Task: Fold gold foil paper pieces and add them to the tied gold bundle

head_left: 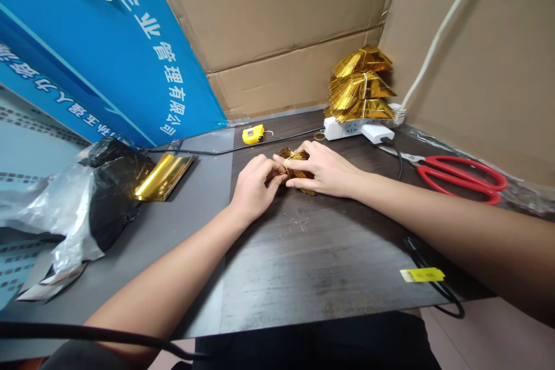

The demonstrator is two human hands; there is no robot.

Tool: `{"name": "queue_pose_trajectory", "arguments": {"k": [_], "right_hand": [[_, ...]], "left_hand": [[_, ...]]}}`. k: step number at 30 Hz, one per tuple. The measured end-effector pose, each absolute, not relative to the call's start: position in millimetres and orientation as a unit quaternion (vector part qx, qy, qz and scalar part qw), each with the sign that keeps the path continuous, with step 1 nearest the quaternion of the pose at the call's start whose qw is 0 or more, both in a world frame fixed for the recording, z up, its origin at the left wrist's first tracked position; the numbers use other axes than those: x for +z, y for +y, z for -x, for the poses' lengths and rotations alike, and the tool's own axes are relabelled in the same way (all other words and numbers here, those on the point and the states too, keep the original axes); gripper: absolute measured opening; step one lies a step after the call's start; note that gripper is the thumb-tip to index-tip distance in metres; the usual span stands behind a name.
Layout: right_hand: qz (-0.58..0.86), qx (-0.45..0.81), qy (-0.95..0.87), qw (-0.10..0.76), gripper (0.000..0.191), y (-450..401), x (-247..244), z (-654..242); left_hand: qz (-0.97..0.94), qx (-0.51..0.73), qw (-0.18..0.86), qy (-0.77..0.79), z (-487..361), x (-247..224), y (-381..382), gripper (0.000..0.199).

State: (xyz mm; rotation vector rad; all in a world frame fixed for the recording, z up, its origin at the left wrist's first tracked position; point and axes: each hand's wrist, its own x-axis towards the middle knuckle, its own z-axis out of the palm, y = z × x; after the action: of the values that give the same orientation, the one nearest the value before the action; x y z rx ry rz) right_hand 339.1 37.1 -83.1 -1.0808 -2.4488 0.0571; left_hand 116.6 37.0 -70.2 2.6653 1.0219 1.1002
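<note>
On the dark tabletop a pleated bundle of gold foil (305,174) lies between my two hands. My left hand (256,186) is closed, its thumb and fingertips pinching the bundle's left edge, where a thin yellowish band shows. My right hand (326,169) presses over the bundle from the right, fingers curved around its far and near sides. Part of the foil is hidden under the fingers. Behind my right hand, similar gold foil bundles (363,88) tied with pale bands are stacked on a white power strip (340,128).
A yellow tape measure (252,134) lies at the back. Red-handled scissors (462,176) rest beyond my right forearm. To the left are flat gold foil sheets (167,176) and a black plastic bag (113,191). A yellow-tagged cable (422,275) hangs near the front edge. Cardboard (277,23) stands behind.
</note>
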Motion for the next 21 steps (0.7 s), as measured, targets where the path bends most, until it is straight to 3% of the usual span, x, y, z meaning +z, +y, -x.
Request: {"name": "queue_pose_trajectory", "arguments": {"k": [5,12,21], "right_hand": [[0.387,0.012,-0.892,0.232,0.048,38.3,-84.3,-339.6],[0.381,0.016,-0.891,0.247,0.054,39.1,-85.7,-341.0],[0.392,0.018,-0.888,0.239,0.057,36.2,-83.5,-338.7]], "left_hand": [[-0.857,0.332,0.087,0.385,-113.4,-66.3,31.4,0.011],[-0.817,0.332,0.165,0.441,-116.2,-63.8,29.2,0.016],[-0.829,0.349,0.102,0.426,-122.6,-65.6,27.9,0.011]]}}
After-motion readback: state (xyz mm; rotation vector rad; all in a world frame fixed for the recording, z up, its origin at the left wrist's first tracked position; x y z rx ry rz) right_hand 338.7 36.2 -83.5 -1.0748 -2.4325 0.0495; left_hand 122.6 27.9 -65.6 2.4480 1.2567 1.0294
